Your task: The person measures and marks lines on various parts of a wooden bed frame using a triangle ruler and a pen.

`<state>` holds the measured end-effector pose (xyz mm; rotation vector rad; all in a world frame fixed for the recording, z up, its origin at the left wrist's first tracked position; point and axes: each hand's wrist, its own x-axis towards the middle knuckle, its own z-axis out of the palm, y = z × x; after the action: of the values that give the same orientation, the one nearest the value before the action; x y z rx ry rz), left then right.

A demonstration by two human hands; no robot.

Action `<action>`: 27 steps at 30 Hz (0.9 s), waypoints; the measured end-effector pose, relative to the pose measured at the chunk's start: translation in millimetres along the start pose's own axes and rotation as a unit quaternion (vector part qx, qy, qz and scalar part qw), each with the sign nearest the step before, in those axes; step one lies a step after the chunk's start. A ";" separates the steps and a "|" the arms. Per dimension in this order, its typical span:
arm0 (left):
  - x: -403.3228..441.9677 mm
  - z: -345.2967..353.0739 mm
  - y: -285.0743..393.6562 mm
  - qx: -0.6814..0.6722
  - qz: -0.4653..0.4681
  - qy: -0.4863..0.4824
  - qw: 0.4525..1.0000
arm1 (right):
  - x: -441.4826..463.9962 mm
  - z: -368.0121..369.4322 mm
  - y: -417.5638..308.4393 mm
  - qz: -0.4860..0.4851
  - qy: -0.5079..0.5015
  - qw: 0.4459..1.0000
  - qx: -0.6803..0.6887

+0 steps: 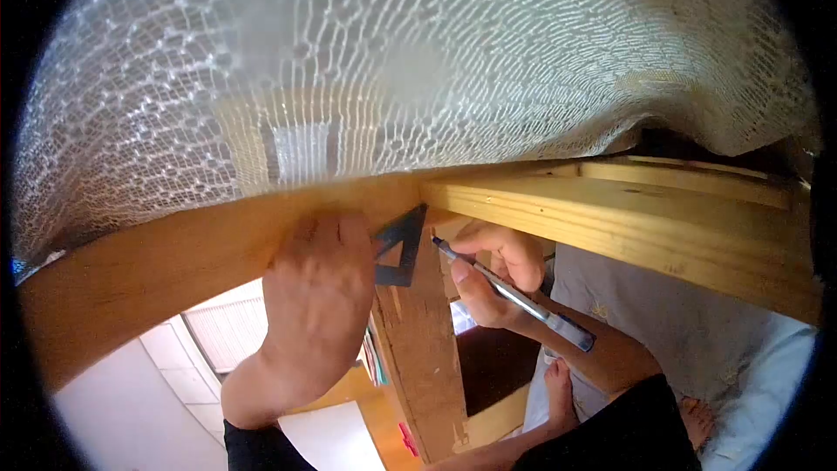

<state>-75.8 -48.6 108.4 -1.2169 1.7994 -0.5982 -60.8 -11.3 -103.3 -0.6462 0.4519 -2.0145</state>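
A dark triangular set square (409, 242) with a cut-out middle stands at the corner where two wooden boards meet. My left hand (318, 301) is closed beside it, its back toward me and its knuckles against the left wooden board (174, 244). The fingertips are hidden, but the set square's left edge lies against this hand. In my right hand (499, 275) is a pen (532, 307) with a clear barrel, pinched between thumb and fingers. Its tip points up and left, a little right of the set square, just under the pale wooden rail (610, 222).
White lace fabric (418, 52) hangs across the upper view, over the boards. An upright wooden panel (423, 358) runs downward below the corner. A white sheet (336, 436) lies low on the left. Grey bedding (628, 296) and bare feet (561, 392) are at lower right.
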 end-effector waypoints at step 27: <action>-32.1 103.0 61.9 -0.450 -0.288 0.366 0.762 | 4.9 9.6 -9.5 -0.139 -0.049 0.985 -0.092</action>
<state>-13.7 13.5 20.3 -2.5273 2.4869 -0.5916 -63.4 -11.4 -89.1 -0.9629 0.5147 -2.2068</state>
